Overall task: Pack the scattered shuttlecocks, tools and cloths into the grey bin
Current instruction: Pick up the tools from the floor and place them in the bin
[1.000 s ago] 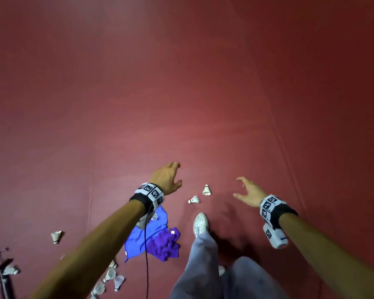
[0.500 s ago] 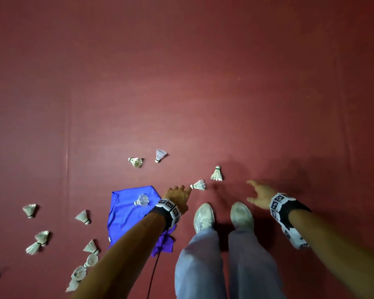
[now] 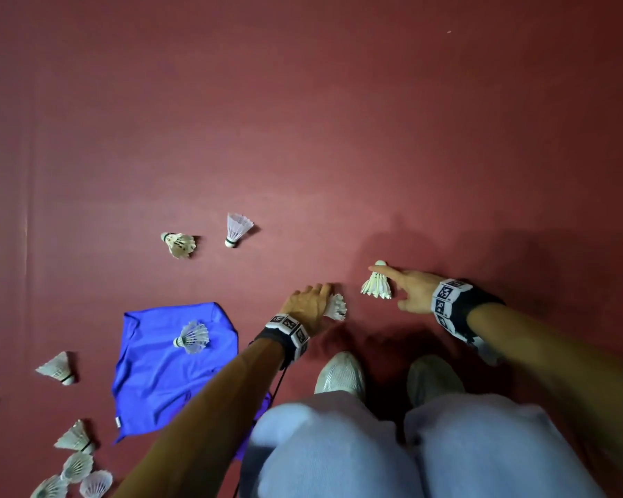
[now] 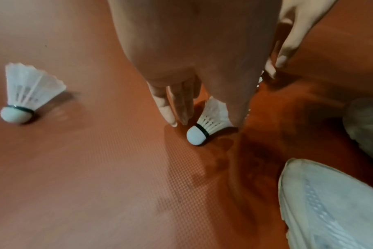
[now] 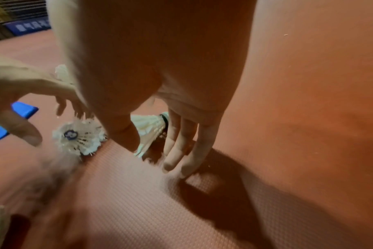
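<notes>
Head view – left hand point(image 3: 308, 306) grip closing round shuttlecock point(image 3: 335, 307), right hand point(image 3: 412, 289) spread, fingers touching second shuttlecock point(image 3: 376, 282)

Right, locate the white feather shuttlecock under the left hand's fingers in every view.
Head: the white feather shuttlecock lies centre frame, skirt poking out right of the left hand.
Left wrist: centre, cork end toward the camera, beneath the fingers.
Right wrist: left of centre, open skirt facing the camera.
Shared landmark: the blue cloth; not visible in the left wrist view.
</notes>
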